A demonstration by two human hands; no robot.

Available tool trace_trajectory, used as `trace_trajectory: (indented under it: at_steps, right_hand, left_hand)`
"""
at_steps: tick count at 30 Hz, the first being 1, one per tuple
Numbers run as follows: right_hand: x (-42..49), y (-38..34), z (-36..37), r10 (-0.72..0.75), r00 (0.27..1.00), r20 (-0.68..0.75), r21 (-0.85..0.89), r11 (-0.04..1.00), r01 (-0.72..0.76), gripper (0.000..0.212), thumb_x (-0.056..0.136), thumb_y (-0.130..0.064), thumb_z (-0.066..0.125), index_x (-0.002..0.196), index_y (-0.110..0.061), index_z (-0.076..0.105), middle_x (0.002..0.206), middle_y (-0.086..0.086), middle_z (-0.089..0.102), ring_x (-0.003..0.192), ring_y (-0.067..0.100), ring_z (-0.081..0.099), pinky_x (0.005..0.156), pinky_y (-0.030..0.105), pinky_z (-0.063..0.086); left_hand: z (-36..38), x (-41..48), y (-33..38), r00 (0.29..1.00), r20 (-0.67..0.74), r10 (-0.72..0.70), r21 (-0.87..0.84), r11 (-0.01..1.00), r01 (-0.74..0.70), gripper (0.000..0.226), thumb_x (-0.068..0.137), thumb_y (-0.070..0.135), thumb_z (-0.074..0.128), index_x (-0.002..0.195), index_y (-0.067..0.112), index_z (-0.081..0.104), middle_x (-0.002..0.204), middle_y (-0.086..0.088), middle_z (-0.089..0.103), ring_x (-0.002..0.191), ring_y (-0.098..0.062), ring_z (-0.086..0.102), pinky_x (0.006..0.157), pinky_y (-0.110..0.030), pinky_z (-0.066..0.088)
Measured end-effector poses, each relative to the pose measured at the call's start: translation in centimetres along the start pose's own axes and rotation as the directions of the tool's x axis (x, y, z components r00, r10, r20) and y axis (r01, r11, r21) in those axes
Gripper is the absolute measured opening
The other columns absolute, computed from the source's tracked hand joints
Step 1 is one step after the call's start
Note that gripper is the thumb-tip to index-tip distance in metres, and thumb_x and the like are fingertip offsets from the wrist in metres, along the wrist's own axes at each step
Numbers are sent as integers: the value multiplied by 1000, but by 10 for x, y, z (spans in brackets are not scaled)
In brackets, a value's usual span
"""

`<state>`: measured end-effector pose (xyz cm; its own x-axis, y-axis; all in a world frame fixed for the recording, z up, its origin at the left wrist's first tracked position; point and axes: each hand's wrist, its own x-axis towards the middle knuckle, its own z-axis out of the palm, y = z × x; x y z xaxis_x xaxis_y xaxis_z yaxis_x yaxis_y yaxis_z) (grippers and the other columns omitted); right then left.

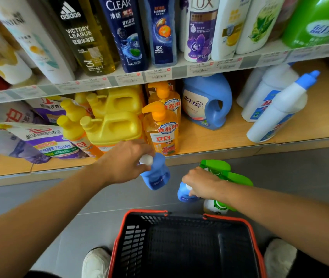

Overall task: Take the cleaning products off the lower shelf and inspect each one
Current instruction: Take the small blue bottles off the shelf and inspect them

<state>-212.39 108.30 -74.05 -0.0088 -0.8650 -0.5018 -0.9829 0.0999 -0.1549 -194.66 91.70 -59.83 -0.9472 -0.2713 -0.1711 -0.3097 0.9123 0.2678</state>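
Our left hand [127,161] is curled round the white-capped neck of a small blue bottle [156,176], just in front of the lower shelf [229,137] near the middle of the view. Our right hand [201,183], apart from it at four o'clock, grips the top of a second blue bottle [183,195]. Both bottles are low over the floor; we cannot tell whether either touches it.

We judge these two to be light, stiff and smooth. The neck grip suits carrying, but reading a label will want fingers round the body. The big blue jug [205,101] at one o'clock looks heavy, so we would take it by its moulded handle. The orange pump bottles [161,129] are best held at the waist, not by the pump head. The pouches [45,141] at nine o'clock look soft and floppy and will need support from beneath.

Counted:
- **Off the shelf:** two small blue bottles.
- **On the shelf:**
  - one big blue jug
  - two orange pump bottles
  - two yellow jugs [115,125]
  - at least two slim yellow-capped bottles [73,127]
  - three white bottles [280,111] with blue caps at two o'clock, the front one leaning
  - at least three pouches
- **On the floor:** green bottles [217,169] beside our right hand, two as far as we can tell, and one basket [145,211] at six o'clock.
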Motion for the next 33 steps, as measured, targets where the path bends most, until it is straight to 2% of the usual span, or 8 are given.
trace_trajectory:
  at_steps: [7,9,11,16,20,26,30,33]
  right_hand:
    - [-29,6,-54,31,984,-173,184,983,2,21,88,-34,72,103,-20,69,104,11,72,102,36,62,76,34,39]
    - [-43,15,-85,65,964,-259,254,967,3,8,85,-34,73,88,-28,68,90,3,71,92,30,62,70,31,37]
    - [-57,25,-116,126,920,-371,338,941,8,16,81,-30,76,74,-26,62,74,-4,62,79,23,57,62,30,30]
    - [-84,63,-166,262,793,-550,376,926,-45,23,77,-25,82,99,-22,78,78,-3,68,82,23,62,74,33,47]
    - [-92,101,-169,386,721,-575,484,871,-81,25,78,-15,82,102,-19,78,80,-6,67,79,19,62,81,37,52]
    - [-74,125,-140,474,677,-562,489,851,-191,30,79,-10,80,109,-18,78,107,11,75,106,33,65,88,36,49]
    - [-69,137,-138,518,654,-551,588,797,-137,30,75,-10,84,104,-16,78,100,3,76,100,26,69,91,39,54]
    - [-64,141,-134,564,634,-529,653,747,-120,39,75,-17,86,112,-16,72,97,-1,71,93,21,66,88,35,52]
  left_hand:
    - [-29,11,13,997,-13,73,128,989,-71,24,88,29,68,112,28,66,110,7,65,96,-16,61,75,-29,47]
    - [-33,16,12,998,-7,60,149,987,-59,27,86,33,70,113,30,66,111,10,65,97,-12,60,72,-23,39]
    - [-35,19,12,998,3,62,155,986,-62,30,86,36,71,115,31,66,112,11,65,99,-11,60,73,-22,36]
    - [-34,25,18,995,1,97,160,982,-96,26,86,32,69,112,31,66,108,10,64,95,-13,59,70,-22,35]
    - [-39,31,31,989,-82,125,108,987,-116,21,87,27,67,107,27,68,103,6,64,90,-16,59,70,-30,46]
    - [-42,58,58,954,-253,163,60,986,-153,24,86,22,70,110,18,70,104,-3,66,93,-27,62,73,-37,47]
    - [-28,90,79,940,-316,130,129,987,-93,31,90,23,67,120,15,66,107,-8,60,92,-32,61,64,-34,39]
    - [-17,115,83,954,-269,132,214,974,-74,35,93,20,63,128,15,61,114,-10,59,98,-33,61,71,-37,43]
